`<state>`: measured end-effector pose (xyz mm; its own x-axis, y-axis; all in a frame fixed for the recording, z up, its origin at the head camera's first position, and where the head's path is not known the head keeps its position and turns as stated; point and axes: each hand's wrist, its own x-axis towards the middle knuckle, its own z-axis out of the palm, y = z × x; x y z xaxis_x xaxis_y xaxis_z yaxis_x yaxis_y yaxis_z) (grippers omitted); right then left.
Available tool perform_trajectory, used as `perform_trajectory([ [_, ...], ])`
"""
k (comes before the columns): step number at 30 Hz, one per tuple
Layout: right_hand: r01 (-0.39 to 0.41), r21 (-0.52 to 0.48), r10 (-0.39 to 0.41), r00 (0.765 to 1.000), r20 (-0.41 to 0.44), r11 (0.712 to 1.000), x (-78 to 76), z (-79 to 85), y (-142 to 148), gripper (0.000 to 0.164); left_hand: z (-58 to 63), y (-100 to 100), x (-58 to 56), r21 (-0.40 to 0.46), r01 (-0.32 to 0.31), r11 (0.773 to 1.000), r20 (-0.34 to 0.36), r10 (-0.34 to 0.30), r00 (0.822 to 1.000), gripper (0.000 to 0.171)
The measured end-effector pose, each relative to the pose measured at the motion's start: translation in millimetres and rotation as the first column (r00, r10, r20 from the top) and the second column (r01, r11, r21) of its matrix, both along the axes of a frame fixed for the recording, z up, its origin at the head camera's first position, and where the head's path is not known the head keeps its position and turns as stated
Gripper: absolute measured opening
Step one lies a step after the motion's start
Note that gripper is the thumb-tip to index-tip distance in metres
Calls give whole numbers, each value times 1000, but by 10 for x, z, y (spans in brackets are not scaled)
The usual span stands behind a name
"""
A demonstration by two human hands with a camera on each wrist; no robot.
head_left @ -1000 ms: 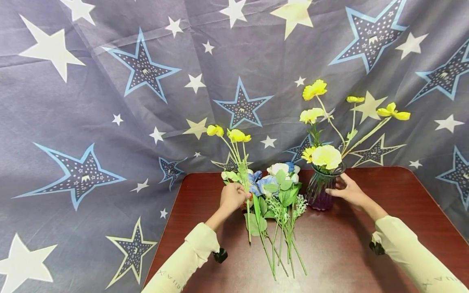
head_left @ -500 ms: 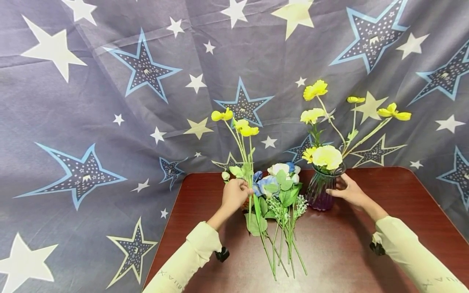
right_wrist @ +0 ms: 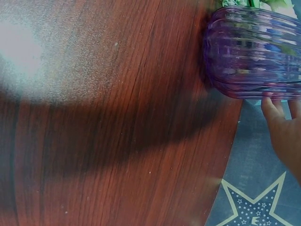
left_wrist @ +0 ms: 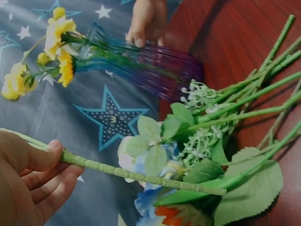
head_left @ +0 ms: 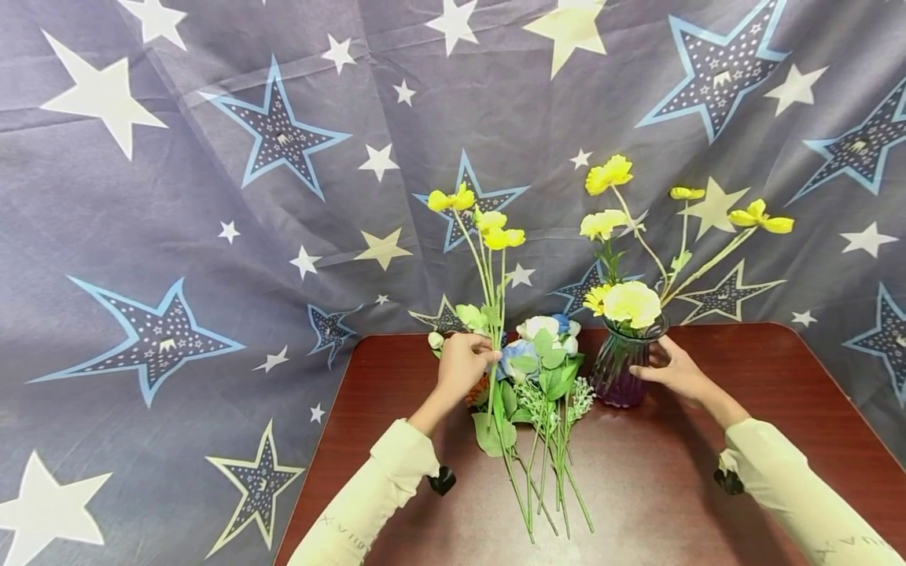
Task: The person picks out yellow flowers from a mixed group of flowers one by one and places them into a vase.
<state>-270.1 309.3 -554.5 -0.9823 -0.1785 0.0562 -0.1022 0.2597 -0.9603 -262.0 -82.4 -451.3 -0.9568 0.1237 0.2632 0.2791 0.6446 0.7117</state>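
Note:
My left hand point(head_left: 465, 365) pinches the stem point(left_wrist: 141, 177) of a yellow artificial flower point(head_left: 453, 198) between thumb and fingers. Several yellow blooms stand upright above that hand, and the stem's lower end hangs over the loose flowers. With thumb in front and fingers behind, my right hand point(head_left: 681, 376) holds the side of a ribbed glass vase point(head_left: 617, 377), clear above and purple at its base. Yellow flowers point(head_left: 633, 303) stand in the vase, some leaning out to the right. Part of the right hand is cut off in the right wrist view.
Between the hands lies a pile of artificial flowers: a blue bloom point(head_left: 519, 358), a white bloom point(head_left: 538, 326), an orange bloom point(left_wrist: 176, 215) and green stems point(head_left: 559, 479) pointing toward me. The reddish-brown table point(head_left: 665, 487) ends at a grey star-patterned cloth point(head_left: 212, 330).
My left hand has moved right and slightly up, lifting the yellow flower with its stem toward the vase. The right hand and the vase have stayed in place.

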Motion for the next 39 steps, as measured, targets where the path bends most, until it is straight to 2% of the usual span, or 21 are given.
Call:
perform_trajectory([
  [8,0,17,0,1000,-3,1000,-4,-11,5,79,108,89,-36,45,4,999,-23,-3,1000,12],
  [15,-6,-5,6,1000,-10,1000,-9,-34,2,76,192,138,-83,39,-16,999,-53,18,998,13],
  [21,9,-10,-9,1000,-13,1000,-6,-35,5,72,355,211,-113,91,-9,996,-41,13,999,10],
  [29,19,48,-19,1000,2,999,2,-5,-2,82,549,347,-131,181,26,983,-64,-15,998,12],
  [39,15,26,-15,1000,6,1000,3,-1,-4,83,766,550,-168,283,103,953,-120,-71,990,10],
])
